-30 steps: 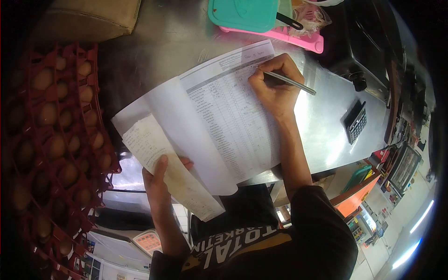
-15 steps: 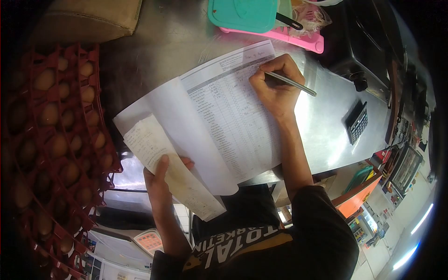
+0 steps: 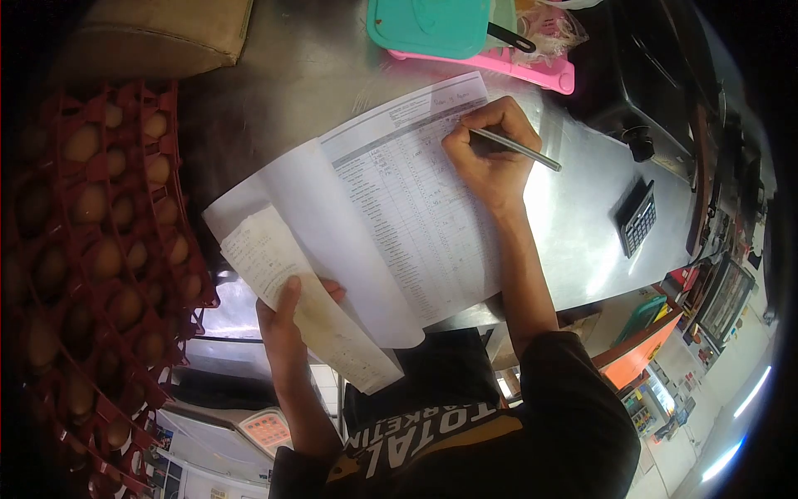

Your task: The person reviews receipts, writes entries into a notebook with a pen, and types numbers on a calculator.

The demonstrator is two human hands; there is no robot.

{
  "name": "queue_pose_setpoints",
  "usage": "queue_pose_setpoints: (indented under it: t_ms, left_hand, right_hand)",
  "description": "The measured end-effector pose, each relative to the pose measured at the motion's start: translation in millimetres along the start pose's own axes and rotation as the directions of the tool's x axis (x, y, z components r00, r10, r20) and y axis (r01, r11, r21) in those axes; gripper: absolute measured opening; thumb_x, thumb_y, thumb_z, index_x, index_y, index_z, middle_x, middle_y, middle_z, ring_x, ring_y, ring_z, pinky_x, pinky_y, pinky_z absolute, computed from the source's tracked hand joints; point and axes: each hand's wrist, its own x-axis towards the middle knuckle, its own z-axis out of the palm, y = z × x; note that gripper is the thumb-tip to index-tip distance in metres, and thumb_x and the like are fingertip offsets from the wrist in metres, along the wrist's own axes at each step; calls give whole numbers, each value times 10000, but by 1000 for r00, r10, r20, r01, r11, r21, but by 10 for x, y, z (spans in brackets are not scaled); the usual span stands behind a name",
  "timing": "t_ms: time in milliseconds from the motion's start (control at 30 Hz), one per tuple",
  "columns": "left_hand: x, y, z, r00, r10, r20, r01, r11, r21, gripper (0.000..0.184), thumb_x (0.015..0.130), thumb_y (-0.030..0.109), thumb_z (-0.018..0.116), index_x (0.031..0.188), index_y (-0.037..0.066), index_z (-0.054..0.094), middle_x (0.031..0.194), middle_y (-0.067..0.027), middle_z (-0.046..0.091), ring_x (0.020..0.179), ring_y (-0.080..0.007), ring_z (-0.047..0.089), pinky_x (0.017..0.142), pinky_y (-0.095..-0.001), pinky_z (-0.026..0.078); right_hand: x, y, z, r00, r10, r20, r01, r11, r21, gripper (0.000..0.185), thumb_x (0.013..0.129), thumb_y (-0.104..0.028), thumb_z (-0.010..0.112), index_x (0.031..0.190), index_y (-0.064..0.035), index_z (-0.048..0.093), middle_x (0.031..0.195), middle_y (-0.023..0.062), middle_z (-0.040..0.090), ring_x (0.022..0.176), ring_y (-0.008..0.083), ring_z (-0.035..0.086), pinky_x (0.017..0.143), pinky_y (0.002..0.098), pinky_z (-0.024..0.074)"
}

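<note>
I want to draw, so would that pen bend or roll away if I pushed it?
The pen is probably stiff: it sticks out straight from the right hand. It looks slim and round, so it might roll on the metal counter. It's likely light, being thin.

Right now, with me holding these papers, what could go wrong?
The long, narrow handwritten paper slips reach past the edge of the metal counter and might drop if your left hand loosens its grip. The stacked red egg trays, holding brown eggs, stand close to that hand, so a sideways bump could crack some.
</note>
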Motion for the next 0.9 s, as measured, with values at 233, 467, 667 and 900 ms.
queue_pose_setpoints:
  t_ms: [233, 467, 667, 900]
  left_hand:
    - [28, -44, -37, 1000, 21, 8, -21, 1000, 10, 359, 975, 231, 592, 1078, -113, 614, 876, -247, 721, 791, -330, 740, 766, -408, 613]
    - [13, -35, -6, 1000, 30, -8, -30, 1000, 4, 357, 976, 233, 587, 1074, -108, 621, 875, -240, 724, 771, -323, 740, 744, -405, 611]
    - [22, -43, -8, 1000, 30, 2, -30, 999, 24, 373, 970, 237, 582, 1070, -121, 609, 871, -247, 714, 777, -331, 734, 734, -416, 607]
    - [36, -9, -81, 993, 13, 120, 0, 994, -107, 346, 1028, 192, 539, 1072, -140, 626, 912, -232, 731, 832, -327, 748, 797, -415, 627]
  right_hand:
    - [-27, -2, -5, 999, 44, -3, -44, 999, 24, 162, 767, 61, 714, 803, -34, 587, 792, 3, 629, 706, 43, 577, 659, 193, 477]
    - [-2, -2, 4, 1000, 22, -9, -22, 1000, 2, 172, 735, 51, 733, 752, -23, 579, 755, 27, 621, 670, 85, 602, 621, 217, 499]
    - [-13, 8, -23, 999, 33, 0, -33, 999, -16, 177, 748, 39, 736, 757, -33, 575, 750, 20, 619, 665, 77, 594, 611, 215, 489]
    - [-46, 44, -30, 998, 58, 38, -60, 998, 36, 181, 781, -2, 762, 802, -60, 592, 772, 9, 651, 682, 69, 608, 639, 208, 500]
